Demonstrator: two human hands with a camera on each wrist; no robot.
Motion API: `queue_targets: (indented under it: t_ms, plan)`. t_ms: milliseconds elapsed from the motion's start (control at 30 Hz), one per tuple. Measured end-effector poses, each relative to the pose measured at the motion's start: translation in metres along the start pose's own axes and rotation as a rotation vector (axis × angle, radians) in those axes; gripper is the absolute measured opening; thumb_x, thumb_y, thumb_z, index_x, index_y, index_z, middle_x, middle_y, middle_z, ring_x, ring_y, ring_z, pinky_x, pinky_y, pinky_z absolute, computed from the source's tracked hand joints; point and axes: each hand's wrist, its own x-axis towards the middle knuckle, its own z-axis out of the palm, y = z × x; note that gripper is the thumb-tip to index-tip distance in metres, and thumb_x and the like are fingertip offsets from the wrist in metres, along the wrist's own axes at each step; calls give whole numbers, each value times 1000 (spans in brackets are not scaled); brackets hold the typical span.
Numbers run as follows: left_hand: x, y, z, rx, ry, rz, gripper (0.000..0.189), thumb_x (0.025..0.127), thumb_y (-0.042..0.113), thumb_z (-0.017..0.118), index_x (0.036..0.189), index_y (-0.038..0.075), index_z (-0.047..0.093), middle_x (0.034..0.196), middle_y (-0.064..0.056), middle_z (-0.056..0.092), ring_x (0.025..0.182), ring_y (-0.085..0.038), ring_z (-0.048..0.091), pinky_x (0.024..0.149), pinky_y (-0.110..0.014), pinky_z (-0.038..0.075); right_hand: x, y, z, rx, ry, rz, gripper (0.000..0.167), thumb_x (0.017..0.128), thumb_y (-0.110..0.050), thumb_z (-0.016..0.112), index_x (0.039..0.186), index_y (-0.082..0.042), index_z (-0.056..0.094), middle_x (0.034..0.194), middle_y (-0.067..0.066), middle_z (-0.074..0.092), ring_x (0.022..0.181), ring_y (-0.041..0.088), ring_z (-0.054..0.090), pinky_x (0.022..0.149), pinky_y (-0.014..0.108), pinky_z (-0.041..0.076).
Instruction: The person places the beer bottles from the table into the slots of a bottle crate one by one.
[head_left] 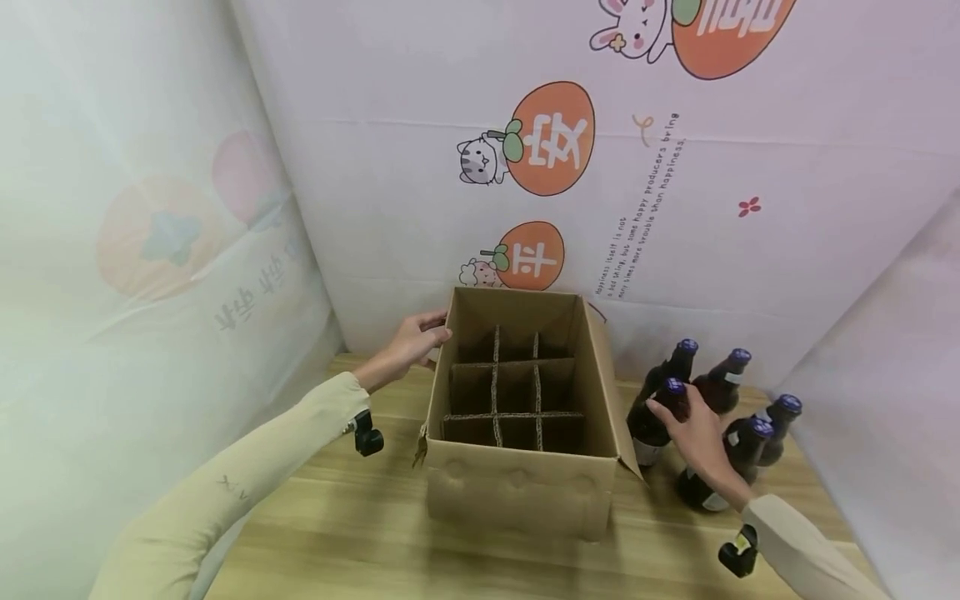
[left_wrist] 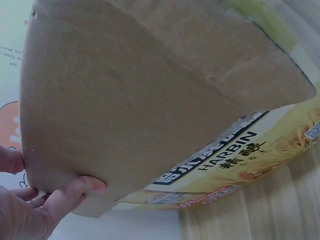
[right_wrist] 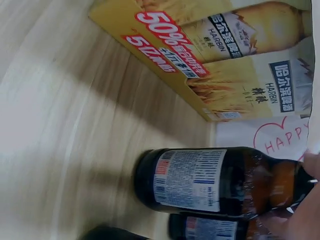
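An open-topped cardboard box (head_left: 517, 479) stands on the table, its inside split by crossed cardboard dividers (head_left: 516, 414); no bottles show in its cells. My left hand (head_left: 408, 340) holds the far left rim, where the left wrist view shows thumb and fingers at the edge of a brown flap (left_wrist: 120, 100). To the right of the box, my right hand (head_left: 701, 433) grips a dark beer bottle (head_left: 648, 425) by the neck, just under its blue cap. That bottle (right_wrist: 190, 177) is upright, with a white back label towards the right wrist camera.
Several more blue-capped beer bottles (head_left: 726, 379) stand close around my right hand, in front of it and behind. Printed white cloth walls (head_left: 420, 192) enclose the wooden table (head_left: 360, 533) at the back and both sides. The box's right flap (head_left: 611, 392) hangs outward towards the bottles.
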Motion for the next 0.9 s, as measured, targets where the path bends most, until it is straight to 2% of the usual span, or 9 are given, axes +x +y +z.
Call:
queue_targets:
  t_ms: [67,167,267,400,467,600,733,833,900]
  plan:
    - [1,1,-2,-2,-1,-12,63,103,7,59,162,7,37,164,-18,42,135,-42,55,66,-33,68,-1,-1,1,6,-8,-4,59,103,-32,69,141,8,49,123,36,64,113,52,63,87,54,58]
    - [2,4,-5,6,-22,-23,62,104,9,60,162,7,36,164,-19,42,137,-44,53,71,-37,69,-1,-1,1,63,0,8,53,101,-29,72,138,5,55,126,33,66,114,45,65,83,24,56]
    - [0,7,-9,51,-54,-23,64,105,11,61,163,6,34,164,-22,40,137,-45,53,74,-39,69,0,0,-1,123,4,32,57,101,-30,73,145,2,55,131,31,66,112,20,65,78,1,43]
    - [-6,15,-11,168,-98,-10,71,103,10,63,165,6,28,166,-24,34,129,-46,59,71,-39,69,1,3,-6,163,-17,29,65,101,-30,72,152,2,48,135,32,64,102,-16,53,78,-3,42]
    - [-8,18,-12,180,-127,-7,73,103,8,63,166,6,25,168,-25,31,129,-46,60,71,-38,69,3,4,-9,176,-30,24,63,102,-30,71,152,2,50,135,30,65,99,-23,49,77,-2,45]
    - [-9,17,-13,100,-174,-13,71,105,6,59,166,6,23,168,-26,28,137,-47,54,75,-38,69,7,5,-16,169,-59,25,65,102,-33,70,153,2,49,139,31,62,97,-25,48,75,0,46]
    - [-9,10,-13,55,-164,-19,68,106,7,59,166,8,26,168,-24,31,140,-46,51,79,-40,69,10,4,-20,167,-102,71,71,103,-39,68,157,-1,44,144,30,59,98,-25,46,74,0,48]
    - [-10,9,-13,64,-158,-16,68,105,7,59,165,7,28,167,-25,32,138,-47,53,79,-41,69,11,2,-17,195,-123,167,77,102,-45,68,160,-4,39,150,27,55,116,3,64,74,0,48]
    - [-11,9,-14,70,-162,-22,68,105,6,60,165,7,28,167,-26,32,136,-47,55,79,-41,69,10,0,-15,216,-122,226,81,100,-48,68,161,-6,36,155,26,50,127,18,62,75,0,47]
